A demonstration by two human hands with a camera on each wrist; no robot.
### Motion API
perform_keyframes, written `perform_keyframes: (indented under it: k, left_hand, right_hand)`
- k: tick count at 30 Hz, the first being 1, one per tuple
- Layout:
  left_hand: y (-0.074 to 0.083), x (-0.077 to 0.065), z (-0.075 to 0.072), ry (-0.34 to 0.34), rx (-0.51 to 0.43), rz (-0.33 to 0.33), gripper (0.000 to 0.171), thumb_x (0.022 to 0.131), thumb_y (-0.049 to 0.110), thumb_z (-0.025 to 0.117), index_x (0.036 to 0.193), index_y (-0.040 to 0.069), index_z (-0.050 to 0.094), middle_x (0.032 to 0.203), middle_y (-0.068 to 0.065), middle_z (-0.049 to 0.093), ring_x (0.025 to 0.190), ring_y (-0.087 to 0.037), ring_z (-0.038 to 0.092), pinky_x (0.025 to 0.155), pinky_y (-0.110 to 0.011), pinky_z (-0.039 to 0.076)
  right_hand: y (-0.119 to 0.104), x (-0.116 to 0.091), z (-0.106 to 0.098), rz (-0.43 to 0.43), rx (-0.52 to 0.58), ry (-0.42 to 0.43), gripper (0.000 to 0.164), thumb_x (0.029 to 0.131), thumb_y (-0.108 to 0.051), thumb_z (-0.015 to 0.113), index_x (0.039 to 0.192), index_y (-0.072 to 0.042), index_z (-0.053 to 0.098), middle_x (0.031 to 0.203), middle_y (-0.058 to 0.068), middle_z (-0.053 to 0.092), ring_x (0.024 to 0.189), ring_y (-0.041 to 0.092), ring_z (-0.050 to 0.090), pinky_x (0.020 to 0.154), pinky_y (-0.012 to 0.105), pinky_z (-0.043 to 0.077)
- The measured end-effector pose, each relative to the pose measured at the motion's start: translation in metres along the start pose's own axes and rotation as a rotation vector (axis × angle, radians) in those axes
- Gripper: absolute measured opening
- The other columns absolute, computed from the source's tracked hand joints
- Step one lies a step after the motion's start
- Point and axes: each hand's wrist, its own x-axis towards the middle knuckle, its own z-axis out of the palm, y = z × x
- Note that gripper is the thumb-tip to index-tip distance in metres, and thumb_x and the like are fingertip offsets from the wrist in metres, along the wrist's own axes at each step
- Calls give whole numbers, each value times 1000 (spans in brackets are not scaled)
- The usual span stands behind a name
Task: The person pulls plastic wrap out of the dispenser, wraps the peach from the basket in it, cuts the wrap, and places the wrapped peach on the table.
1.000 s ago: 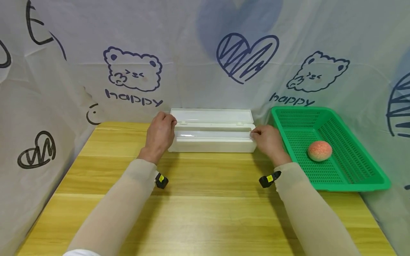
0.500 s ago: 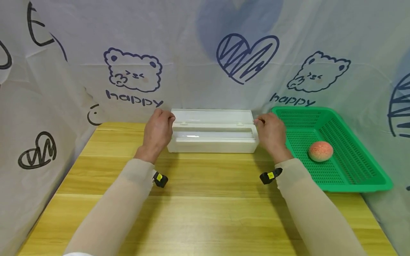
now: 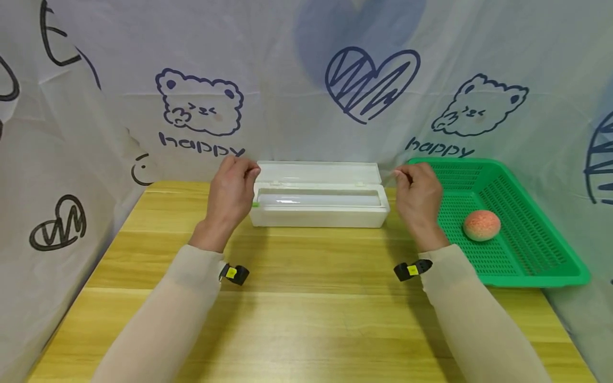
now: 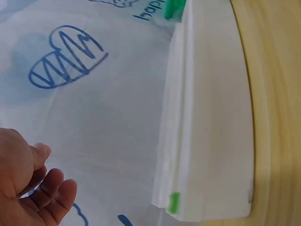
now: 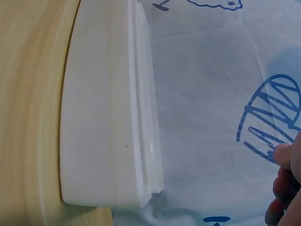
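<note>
A long white cling film dispenser (image 3: 318, 217) stands at the back of the table, its lid (image 3: 318, 173) tipped back and a pale roll (image 3: 318, 200) lying inside. At its left end sits a small green slider (image 4: 174, 203). My left hand (image 3: 231, 191) is raised beside the left end, thumb and fingertips together. Past the right end, my right hand (image 3: 419, 199) is up at a similar height, fingers curled in a pinch. Faint creases and a glint of clear cling film (image 5: 261, 136) show at the right fingertips; the sheet between the hands is nearly invisible.
A green plastic basket (image 3: 527, 280) stands on the right of the table, with a peach (image 3: 481, 225) lying in it. Behind the wooden table (image 3: 306, 319) hangs a printed white cloth (image 3: 297, 106), close behind the dispenser's lid.
Both hands have risen off the dispenser's ends and spread apart, the right one moving farther, out to the right. The green slider now shows at the left end. Basket and peach stay put.
</note>
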Motion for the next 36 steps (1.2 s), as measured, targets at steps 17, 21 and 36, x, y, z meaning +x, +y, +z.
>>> perform_keyframes:
  k: [17, 21, 36]
  left_hand:
    - [17, -36, -27, 104, -122, 75, 20, 108, 16, 60, 112, -1, 71, 106, -14, 56, 95, -28, 58, 80, -39, 52]
    - [20, -43, -32, 126, -151, 101, 19, 107, 14, 61, 109, -2, 71, 105, -14, 57, 95, -28, 61, 80, -38, 54]
    - [34, -68, -56, 184, -185, 145, 13, 103, 9, 66, 106, -2, 73, 108, -14, 61, 93, -22, 63, 83, -5, 44]
  right_hand:
    - [-17, -12, -28, -80, 148, 166, 23, 103, -14, 70, 99, 8, 76, 95, 25, 65, 86, 34, 59, 78, 26, 40]
    - [-21, -17, -35, -102, 197, 213, 20, 101, -11, 71, 96, 8, 76, 90, 25, 64, 82, 17, 54, 75, 19, 37]
    - [-36, -27, -58, -166, 328, 332, 7, 95, 3, 73, 91, 8, 77, 86, 26, 63, 83, -5, 49, 74, 17, 38]
